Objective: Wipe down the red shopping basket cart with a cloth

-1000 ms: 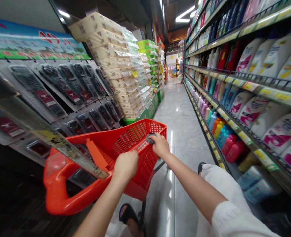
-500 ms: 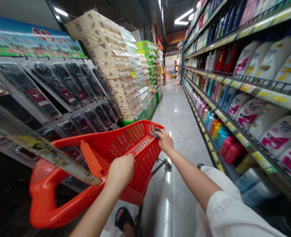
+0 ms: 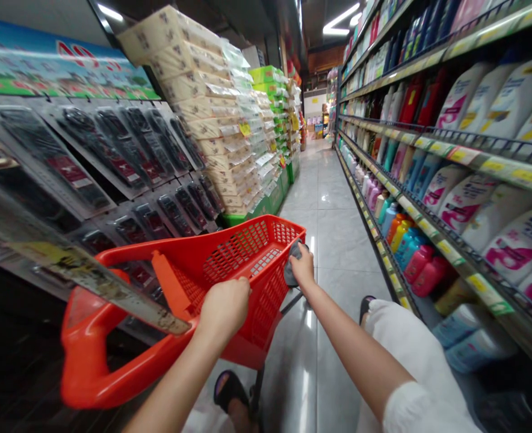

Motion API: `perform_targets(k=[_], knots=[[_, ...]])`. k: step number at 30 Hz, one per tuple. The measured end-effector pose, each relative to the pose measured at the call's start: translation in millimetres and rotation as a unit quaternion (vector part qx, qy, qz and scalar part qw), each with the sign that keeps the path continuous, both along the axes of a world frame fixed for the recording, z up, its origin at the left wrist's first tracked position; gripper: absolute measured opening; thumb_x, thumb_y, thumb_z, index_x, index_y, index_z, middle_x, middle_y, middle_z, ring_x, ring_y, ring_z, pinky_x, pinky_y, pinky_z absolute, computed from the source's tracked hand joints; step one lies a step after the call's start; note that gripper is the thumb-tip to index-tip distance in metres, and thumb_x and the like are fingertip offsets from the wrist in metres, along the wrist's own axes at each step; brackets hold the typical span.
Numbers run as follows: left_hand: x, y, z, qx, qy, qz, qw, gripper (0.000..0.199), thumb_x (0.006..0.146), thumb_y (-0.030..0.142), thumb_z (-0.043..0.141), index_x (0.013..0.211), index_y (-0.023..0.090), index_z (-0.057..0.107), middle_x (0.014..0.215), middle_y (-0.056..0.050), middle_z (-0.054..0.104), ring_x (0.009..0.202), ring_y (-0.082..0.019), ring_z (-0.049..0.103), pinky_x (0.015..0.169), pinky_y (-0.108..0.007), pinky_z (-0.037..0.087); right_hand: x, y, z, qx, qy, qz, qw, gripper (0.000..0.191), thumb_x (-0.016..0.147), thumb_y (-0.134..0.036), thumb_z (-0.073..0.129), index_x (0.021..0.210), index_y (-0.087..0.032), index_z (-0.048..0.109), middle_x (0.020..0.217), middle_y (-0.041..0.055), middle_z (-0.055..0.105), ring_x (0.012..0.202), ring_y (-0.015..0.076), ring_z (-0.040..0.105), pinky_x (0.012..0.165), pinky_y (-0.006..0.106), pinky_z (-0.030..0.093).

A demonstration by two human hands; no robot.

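Observation:
A red plastic shopping cart [image 3: 261, 325] with mesh sides stands in front of me, its handle end to the left. My left hand [image 3: 224, 304] is closed around the cart's near rim. At the far right corner my right hand [image 3: 302, 264] grips a grey cloth [image 3: 290, 270], pressed against the outside of the cart's wall just below the rim. Part of the cloth is hidden by the fingers. A worn, stained pole [image 3: 112, 294] slants in from the left, its lower end touching the cart near the handle.
Packaged belts [image 3: 85, 156] hang on a rack at left. Behind it rise stacked tissue packs [image 3: 194, 114]. Shelves of bottles [image 3: 455, 204] line the right side. The tiled aisle floor [image 3: 333, 234] runs ahead, and my sandalled foot [image 3: 230, 391] stands beside the cart's leg.
My right hand has moved from the top of the rim down to the outer side, and more of the cloth now shows. My left hand keeps its hold on the rim.

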State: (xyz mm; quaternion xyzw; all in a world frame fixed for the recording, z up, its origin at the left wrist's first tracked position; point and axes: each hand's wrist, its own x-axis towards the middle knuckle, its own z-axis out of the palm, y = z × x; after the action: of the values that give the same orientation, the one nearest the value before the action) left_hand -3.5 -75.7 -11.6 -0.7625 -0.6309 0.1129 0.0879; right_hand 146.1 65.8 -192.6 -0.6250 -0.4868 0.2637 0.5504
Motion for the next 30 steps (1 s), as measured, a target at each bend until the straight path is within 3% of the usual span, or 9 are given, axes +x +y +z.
perform_targets(k=[5, 9, 13, 16, 18, 21, 25, 27, 30], knots=[[1, 0, 2.7, -0.006, -0.003, 0.008, 1.0, 0.024, 0.09, 0.023, 0.05, 0.097, 0.007, 0.066, 0.087, -0.022, 0.073, 0.088, -0.037, 0.071, 0.075, -0.047, 0.055, -34, -46, 10.7, -0.012, 0.026, 0.03, 0.999, 0.059, 0.079, -0.021, 0.054, 0.138, -0.016, 0.052, 0.131, 0.015, 0.049, 0.119, 0.0263, 0.055, 0.102, 0.038, 0.044], [0, 0, 3.3, -0.009, 0.006, 0.009, 1.0, 0.021, 0.086, 0.019, 0.053, 0.098, 0.006, 0.066, 0.09, -0.022, 0.073, 0.09, -0.037, 0.071, 0.077, -0.045, 0.055, -52, -79, 15.5, 0.008, 0.014, 0.079, 0.997, 0.061, 0.078, -0.016, 0.055, 0.138, -0.019, 0.053, 0.123, 0.0133, 0.05, 0.12, 0.0264, 0.055, 0.104, 0.04, 0.043], [-3, 0, 2.3, -0.008, 0.009, 0.002, 1.0, 0.023, 0.086, 0.011, 0.047, 0.099, 0.006, 0.065, 0.091, -0.022, 0.073, 0.09, -0.036, 0.071, 0.076, -0.046, 0.055, -52, -103, 2.8, 0.116, -0.01, 0.17, 0.979, 0.062, 0.077, -0.009, 0.053, 0.136, -0.027, 0.055, 0.126, 0.0092, 0.05, 0.121, 0.0221, 0.054, 0.106, 0.037, 0.042], [-3, 0, 2.3, -0.01, 0.006, 0.008, 1.0, 0.023, 0.086, 0.011, 0.046, 0.098, 0.006, 0.065, 0.09, -0.022, 0.073, 0.09, -0.036, 0.071, 0.075, -0.045, 0.055, -33, -103, -15.4, 0.179, -0.021, 0.237, 0.955, 0.06, 0.074, -0.005, 0.051, 0.126, -0.032, 0.063, 0.127, 0.0048, 0.053, 0.121, 0.0188, 0.054, 0.106, 0.034, 0.042], [-2, 0, 2.3, -0.009, 0.006, 0.011, 1.0, 0.023, 0.086, 0.011, 0.046, 0.097, 0.007, 0.065, 0.09, -0.021, 0.073, 0.09, -0.036, 0.071, 0.075, -0.046, 0.055, -17, -90, -24.5, 0.158, 0.011, 0.184, 0.97, 0.057, 0.073, -0.006, 0.05, 0.122, -0.031, 0.065, 0.125, 0.0045, 0.055, 0.119, 0.0184, 0.055, 0.106, 0.034, 0.041], [-2, 1, 1.6, -0.005, 0.011, 0.007, 1.0, 0.023, 0.086, 0.012, 0.045, 0.096, 0.007, 0.065, 0.089, -0.021, 0.073, 0.088, -0.036, 0.071, 0.074, -0.045, 0.055, -1, -56, -26.1, 0.095, 0.094, 0.021, 0.991, 0.058, 0.075, -0.013, 0.049, 0.132, -0.022, 0.057, 0.131, 0.0097, 0.05, 0.125, 0.0211, 0.05, 0.111, 0.039, 0.036], [-1, 1, 0.3, -0.002, 0.024, -0.001, 1.0, 0.023, 0.087, 0.012, 0.043, 0.097, 0.008, 0.064, 0.087, -0.02, 0.073, 0.086, -0.035, 0.072, 0.072, -0.044, 0.055, -12, -20, -13.5, 0.016, 0.161, -0.005, 0.987, 0.066, 0.075, -0.017, 0.049, 0.14, -0.02, 0.045, 0.138, 0.0125, 0.044, 0.128, 0.0238, 0.046, 0.113, 0.043, 0.032], [0, 1, 0.0, -0.004, 0.031, -0.002, 1.0, 0.024, 0.087, 0.013, 0.042, 0.097, 0.008, 0.063, 0.086, -0.019, 0.073, 0.086, -0.035, 0.072, 0.072, -0.043, 0.056, -30, -22, -7.9, -0.007, 0.174, -0.02, 0.984, 0.066, 0.074, -0.016, 0.047, 0.14, -0.02, 0.044, 0.139, 0.0136, 0.042, 0.129, 0.0247, 0.045, 0.112, 0.044, 0.033], [2, 2, -0.2, -0.008, 0.04, 0.004, 0.999, 0.024, 0.087, 0.014, 0.041, 0.097, 0.009, 0.062, 0.087, -0.019, 0.073, 0.085, -0.035, 0.072, 0.07, -0.043, 0.056, -63, -55, -5.9, 0.015, 0.163, -0.037, 0.986, 0.064, 0.074, -0.014, 0.046, 0.138, -0.019, 0.045, 0.139, 0.0141, 0.04, 0.132, 0.0251, 0.042, 0.113, 0.043, 0.032]])
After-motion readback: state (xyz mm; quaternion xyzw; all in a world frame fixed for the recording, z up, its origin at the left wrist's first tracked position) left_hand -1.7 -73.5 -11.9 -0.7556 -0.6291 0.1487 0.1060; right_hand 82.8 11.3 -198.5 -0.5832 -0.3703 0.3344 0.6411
